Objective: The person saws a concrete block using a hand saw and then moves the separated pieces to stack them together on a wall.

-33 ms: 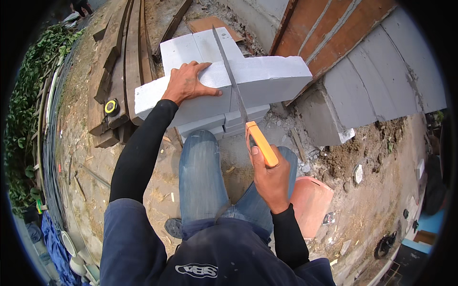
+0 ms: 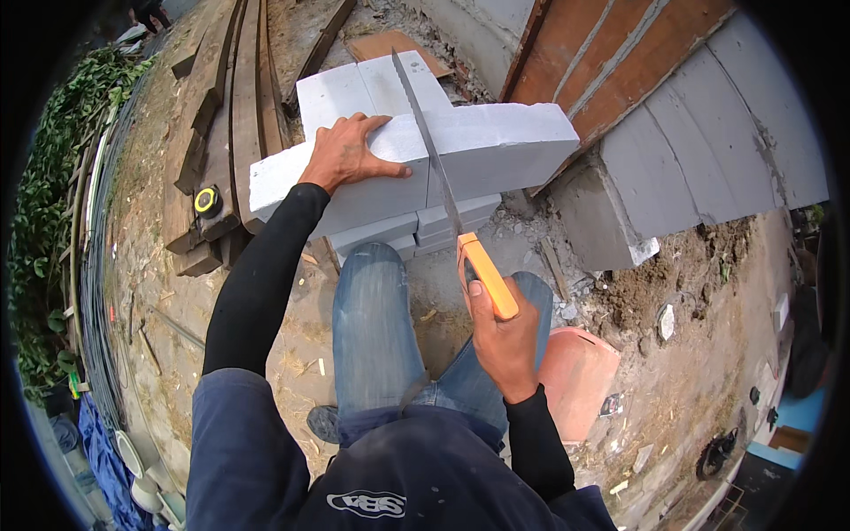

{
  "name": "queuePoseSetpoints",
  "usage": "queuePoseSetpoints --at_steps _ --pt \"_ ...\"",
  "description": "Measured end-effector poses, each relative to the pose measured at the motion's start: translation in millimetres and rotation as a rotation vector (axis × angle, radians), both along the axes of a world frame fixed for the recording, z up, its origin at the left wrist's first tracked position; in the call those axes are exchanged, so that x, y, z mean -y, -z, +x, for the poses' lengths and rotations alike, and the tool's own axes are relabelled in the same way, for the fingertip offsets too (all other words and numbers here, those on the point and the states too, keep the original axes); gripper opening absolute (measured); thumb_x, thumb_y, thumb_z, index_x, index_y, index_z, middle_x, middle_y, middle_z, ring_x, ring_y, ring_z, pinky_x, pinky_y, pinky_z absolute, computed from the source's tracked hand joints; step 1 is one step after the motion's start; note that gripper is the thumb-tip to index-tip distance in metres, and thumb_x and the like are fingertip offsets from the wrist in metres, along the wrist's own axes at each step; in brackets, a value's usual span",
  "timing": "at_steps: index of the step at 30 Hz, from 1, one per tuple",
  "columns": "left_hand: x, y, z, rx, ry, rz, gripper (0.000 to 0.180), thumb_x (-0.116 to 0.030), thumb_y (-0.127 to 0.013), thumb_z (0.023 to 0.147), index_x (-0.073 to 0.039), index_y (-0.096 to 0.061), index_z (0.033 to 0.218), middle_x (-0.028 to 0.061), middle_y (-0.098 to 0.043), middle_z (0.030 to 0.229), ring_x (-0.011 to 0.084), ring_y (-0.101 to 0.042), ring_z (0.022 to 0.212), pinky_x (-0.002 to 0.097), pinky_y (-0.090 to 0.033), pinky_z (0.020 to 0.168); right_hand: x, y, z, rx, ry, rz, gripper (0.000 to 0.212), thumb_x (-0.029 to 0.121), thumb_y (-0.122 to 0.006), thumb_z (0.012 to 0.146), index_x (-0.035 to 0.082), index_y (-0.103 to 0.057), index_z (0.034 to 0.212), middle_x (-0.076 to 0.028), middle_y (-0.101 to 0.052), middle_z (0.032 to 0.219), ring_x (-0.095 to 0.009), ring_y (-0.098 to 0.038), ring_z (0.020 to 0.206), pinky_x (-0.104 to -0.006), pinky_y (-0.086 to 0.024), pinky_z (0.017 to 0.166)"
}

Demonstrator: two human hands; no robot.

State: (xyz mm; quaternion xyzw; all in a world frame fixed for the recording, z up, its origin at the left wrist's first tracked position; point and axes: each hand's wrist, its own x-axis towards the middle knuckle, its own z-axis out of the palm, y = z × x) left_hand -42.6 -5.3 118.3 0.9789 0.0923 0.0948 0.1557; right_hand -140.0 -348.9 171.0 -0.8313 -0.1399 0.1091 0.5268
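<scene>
A long pale aerated-concrete block (image 2: pixel 505 150) lies crosswise in front of me on other blocks. My left hand (image 2: pixel 348 157) grips its left half, fingers over the top and thumb stretched along the near face. In my right hand (image 2: pixel 506 341) is the orange handle of a handsaw (image 2: pixel 489 276), with the fingers closed around it. The saw's long toothed blade slants away across the block's top, right of my left thumb. A thin vertical line runs down the near face beside the blade.
Flat pale blocks (image 2: pixel 376 232) are stacked underneath, with two more blocks (image 2: pixel 336 96) behind. Timber beams (image 2: pixel 248 88) lie at the left, with a yellow-black tape measure (image 2: pixel 208 202) on them. A grey block wall (image 2: pixel 708 133) stands right. A pinkish container (image 2: pixel 577 380) sits by my right knee.
The handsaw and my right hand have shifted slightly toward me. My left hand and the block stay where they were.
</scene>
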Motion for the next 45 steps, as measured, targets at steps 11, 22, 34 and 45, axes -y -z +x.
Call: queuePoseSetpoints --at_steps 11,22,34,45 --pt "-3 -2 22 -0.008 0.034 -0.041 0.113 -0.082 -0.082 0.046 -0.011 -0.072 0.133 0.0182 -0.072 0.114 0.0351 -0.069 0.108 0.0497 -0.049 0.091 -7 8 17 0.084 0.022 0.055 0.032 0.018 -0.070 0.101 0.002 -0.052 0.080 -0.011 -0.049 0.055 -0.014 -0.048 0.045 -0.0353 -0.039 0.047" --pt "-17 -17 32 -0.124 0.002 -0.119 0.116 -0.081 -0.081 0.046 -0.010 -0.069 0.136 0.0231 -0.069 0.128 0.0404 -0.067 0.119 0.0459 -0.054 0.103 75 13 -68 0.038 0.045 -0.021 0.030 0.023 -0.068 0.101 0.000 -0.058 0.084 -0.007 -0.052 0.059 -0.013 -0.050 0.051 -0.0331 -0.039 0.050" --pt "-22 -18 32 -0.083 -0.011 -0.183 0.113 -0.077 -0.082 0.046 -0.007 -0.071 0.134 0.0231 -0.076 0.111 0.0381 -0.073 0.105 0.0457 -0.055 0.092 80 5 -74 0.067 0.042 -0.018 0.026 0.018 -0.067 0.102 -0.001 -0.060 0.086 -0.004 -0.055 0.061 -0.010 -0.053 0.054 -0.0312 -0.042 0.051" --pt "-28 -13 34 -0.138 -0.025 -0.245 0.115 -0.077 -0.083 0.044 -0.005 -0.071 0.134 0.0240 -0.074 0.113 0.0386 -0.073 0.106 0.0472 -0.053 0.094 71 7 -63 0.036 0.014 -0.062 0.024 0.014 -0.067 0.102 0.000 -0.058 0.085 -0.004 -0.051 0.060 -0.010 -0.050 0.054 -0.0314 -0.039 0.050"
